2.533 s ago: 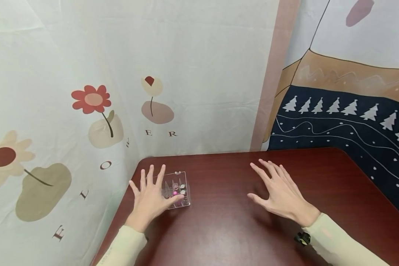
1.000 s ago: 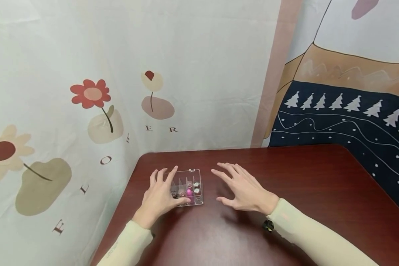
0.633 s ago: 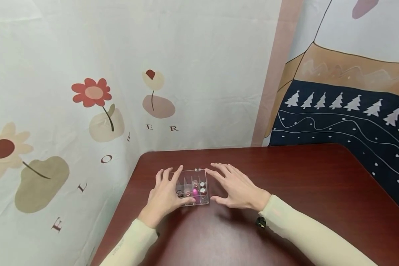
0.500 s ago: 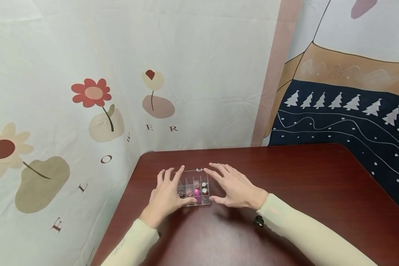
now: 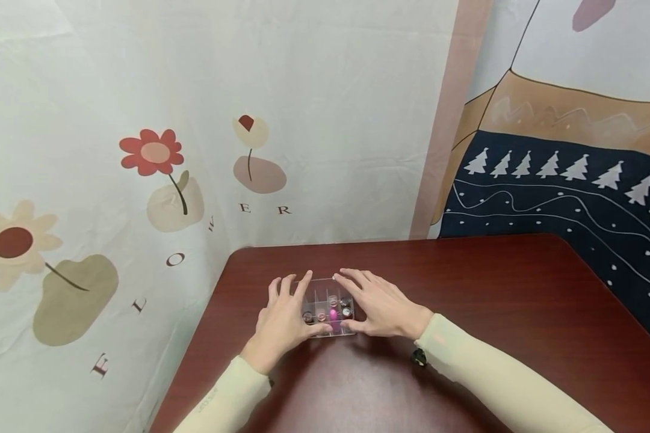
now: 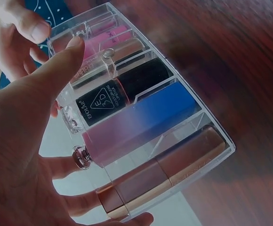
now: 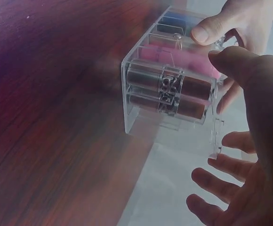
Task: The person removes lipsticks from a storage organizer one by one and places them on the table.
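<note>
A clear plastic organizer box [image 5: 319, 305] with divided compartments sits on the table between both hands, lipsticks standing inside. In the left wrist view its contents include a black lipstick [image 6: 96, 103], a pink-to-blue one [image 6: 162, 113] and a brown-gold one [image 6: 160, 176]. The right wrist view shows a pink tube [image 7: 174, 59] beside two silver-and-brown tubes [image 7: 143, 80]. My left hand [image 5: 283, 325] grips the box's left side, thumb in front and fingers behind. My right hand [image 5: 389, 314] spans its right side, thumb at the front and index finger at the back corner; the other fingers curve loosely.
The box stands on a dark red-brown table [image 5: 482, 288], whose rear edge meets a white wall hanging [image 5: 341, 138] printed with flowers. A navy hanging [image 5: 563, 204] with white trees borders the right. A black device [image 5: 419, 357] is on the right wrist.
My left hand and the organizer have slid rightward together. My right hand has come in from the right, and its thumb and index finger now meet the box's right side.
</note>
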`<action>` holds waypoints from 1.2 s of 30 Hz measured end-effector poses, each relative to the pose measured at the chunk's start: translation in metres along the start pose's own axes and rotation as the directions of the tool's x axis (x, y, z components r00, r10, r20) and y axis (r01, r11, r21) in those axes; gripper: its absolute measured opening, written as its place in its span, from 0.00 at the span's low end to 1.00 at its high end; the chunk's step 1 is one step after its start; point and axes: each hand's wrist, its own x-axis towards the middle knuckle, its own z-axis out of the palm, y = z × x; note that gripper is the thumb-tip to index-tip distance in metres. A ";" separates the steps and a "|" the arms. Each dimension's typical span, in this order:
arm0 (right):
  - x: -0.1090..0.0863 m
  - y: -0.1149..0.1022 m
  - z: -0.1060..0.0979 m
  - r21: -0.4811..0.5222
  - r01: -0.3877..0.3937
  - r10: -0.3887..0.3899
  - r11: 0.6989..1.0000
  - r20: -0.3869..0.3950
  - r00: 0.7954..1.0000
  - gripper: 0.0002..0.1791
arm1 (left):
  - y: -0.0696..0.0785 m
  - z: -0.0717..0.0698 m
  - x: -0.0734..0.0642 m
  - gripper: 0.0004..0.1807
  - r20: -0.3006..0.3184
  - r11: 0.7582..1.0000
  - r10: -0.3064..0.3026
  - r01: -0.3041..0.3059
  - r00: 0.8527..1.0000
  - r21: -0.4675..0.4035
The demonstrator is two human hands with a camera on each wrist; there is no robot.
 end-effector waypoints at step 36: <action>-0.033 0.029 -0.019 0.091 -0.080 0.078 0.993 0.023 0.997 0.56 | 0.006 -0.002 0.002 0.66 0.003 0.955 0.187 -0.181 0.982 -0.236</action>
